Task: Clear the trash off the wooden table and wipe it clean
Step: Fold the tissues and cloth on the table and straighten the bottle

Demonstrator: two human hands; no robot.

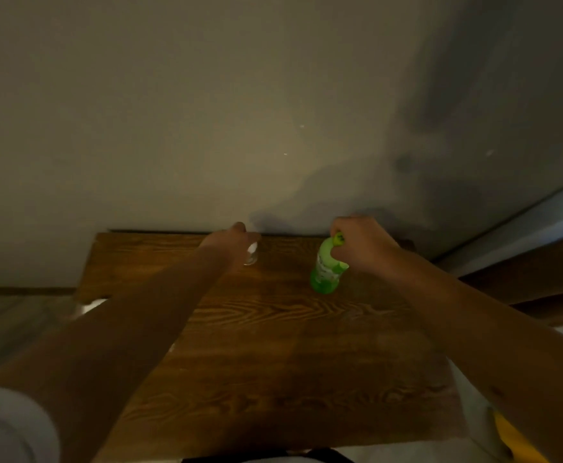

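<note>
A dark wooden table with strong grain stands against a pale wall. Near its far edge my right hand is closed round the neck and cap of a green plastic bottle, which leans slightly. To the left, my left hand reaches the table's back edge and grips a small clear glass; only the lower part of the glass shows below the fingers. The frame is dim and blurred.
The pale wall rises right behind the table. A wooden floor lies to the left, with a small white object at the table's left edge. White and yellow items sit at the lower right.
</note>
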